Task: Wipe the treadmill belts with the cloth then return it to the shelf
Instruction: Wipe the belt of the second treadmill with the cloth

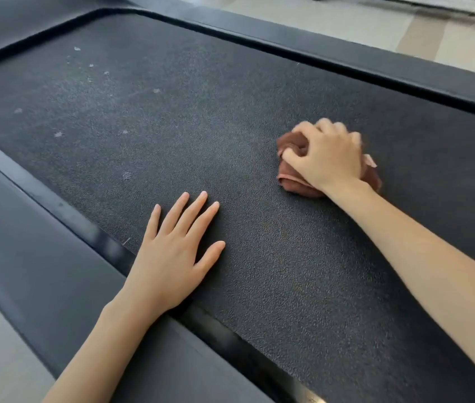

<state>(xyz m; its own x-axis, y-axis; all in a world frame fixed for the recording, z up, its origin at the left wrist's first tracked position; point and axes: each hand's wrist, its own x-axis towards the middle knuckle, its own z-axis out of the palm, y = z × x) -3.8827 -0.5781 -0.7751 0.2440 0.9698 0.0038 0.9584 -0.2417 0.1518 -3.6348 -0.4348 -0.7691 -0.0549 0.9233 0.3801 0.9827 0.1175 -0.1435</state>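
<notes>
Closest in, the left hand (pixel 172 257) lies flat on the treadmill belt (pixel 172 126) with its fingers straight and spread, the wrist crossing the black side rail (pixel 41 228) at the belt's near edge. Farther out and to the right, the right hand (pixel 326 154) curls its fingers round a bunched brown cloth (pixel 290 171) and holds it down on the belt. Pale specks (pixel 59 134) dot the belt's far left part, well apart from both hands.

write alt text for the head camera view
A person's right hand grips a bunched brown cloth against a dark treadmill belt, while the left hand rests flat on the belt near its side rail. Pale specks dot the belt's far left part.
</notes>
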